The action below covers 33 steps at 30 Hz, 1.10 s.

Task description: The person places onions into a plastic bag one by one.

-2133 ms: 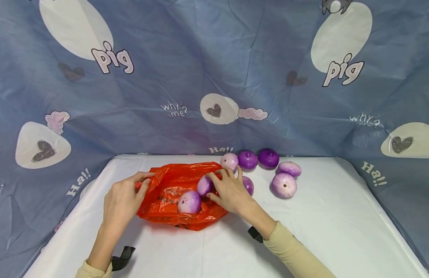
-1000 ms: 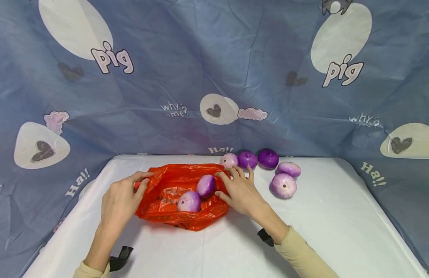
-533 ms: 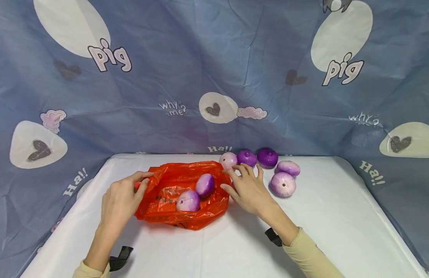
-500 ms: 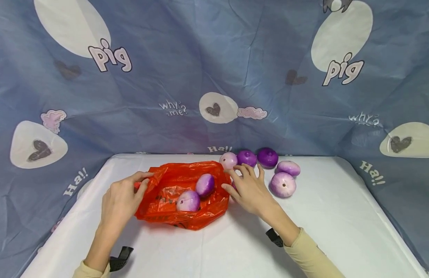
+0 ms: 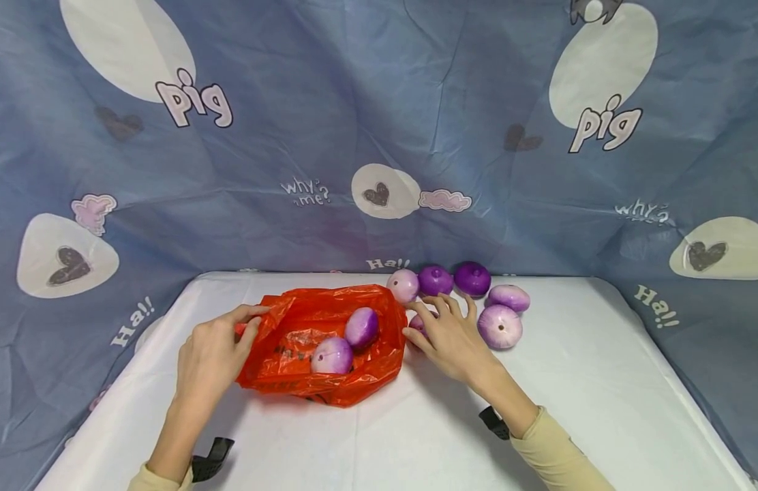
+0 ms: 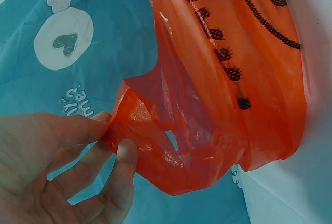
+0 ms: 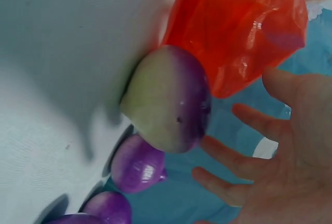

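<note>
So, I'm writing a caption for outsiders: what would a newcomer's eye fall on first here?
Probably the bright red bag, open on the white table, with two purple-and-white onions inside and the left hand pinching its edge. Next, the other onions to its right, near the table's far edge. Behind, a blue cloth printed with "pig" and "Ha!!".

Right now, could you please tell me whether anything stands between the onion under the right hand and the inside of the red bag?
Yes: the red bag itself; its raised right side stands between the onion under the right hand and the opening. Nothing else visible blocks that path.
</note>
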Available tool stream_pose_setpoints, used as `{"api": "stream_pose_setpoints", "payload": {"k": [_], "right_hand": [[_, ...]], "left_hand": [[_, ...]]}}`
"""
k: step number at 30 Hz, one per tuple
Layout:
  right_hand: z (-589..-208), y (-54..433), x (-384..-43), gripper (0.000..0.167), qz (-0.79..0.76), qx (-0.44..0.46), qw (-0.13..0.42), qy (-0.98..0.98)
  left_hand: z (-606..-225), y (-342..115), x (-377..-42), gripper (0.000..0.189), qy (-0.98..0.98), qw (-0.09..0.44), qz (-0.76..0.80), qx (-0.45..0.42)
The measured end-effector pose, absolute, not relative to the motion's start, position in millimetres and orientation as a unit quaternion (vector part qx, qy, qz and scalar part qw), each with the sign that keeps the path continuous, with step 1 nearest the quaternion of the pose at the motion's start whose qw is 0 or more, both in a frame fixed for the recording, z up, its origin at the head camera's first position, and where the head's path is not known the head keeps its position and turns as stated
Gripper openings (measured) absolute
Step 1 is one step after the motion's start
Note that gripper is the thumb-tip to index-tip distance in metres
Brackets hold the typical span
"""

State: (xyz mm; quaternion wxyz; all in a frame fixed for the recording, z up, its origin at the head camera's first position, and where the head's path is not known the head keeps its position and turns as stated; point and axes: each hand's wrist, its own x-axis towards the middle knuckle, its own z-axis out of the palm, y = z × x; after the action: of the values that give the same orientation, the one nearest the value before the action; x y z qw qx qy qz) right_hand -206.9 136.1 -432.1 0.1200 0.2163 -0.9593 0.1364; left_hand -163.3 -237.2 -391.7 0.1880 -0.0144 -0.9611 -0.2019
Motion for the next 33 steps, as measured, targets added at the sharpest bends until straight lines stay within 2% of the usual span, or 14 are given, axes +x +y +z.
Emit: {"api": "stream_pose_setpoints", "payload": {"k": [19, 33], "right_hand": [[-450, 146, -208, 0.049, 0.136, 0.215, 0.094, -0.963], [-461, 149, -211, 0.061, 0.124, 0.213, 0.083, -0.966]], "left_hand": [[-392, -237, -166, 0.025, -0.961, 0.191, -0.198, -0.015], [-390, -237, -166, 0.024, -0.962, 0.190, -0.197, -0.017]]}}
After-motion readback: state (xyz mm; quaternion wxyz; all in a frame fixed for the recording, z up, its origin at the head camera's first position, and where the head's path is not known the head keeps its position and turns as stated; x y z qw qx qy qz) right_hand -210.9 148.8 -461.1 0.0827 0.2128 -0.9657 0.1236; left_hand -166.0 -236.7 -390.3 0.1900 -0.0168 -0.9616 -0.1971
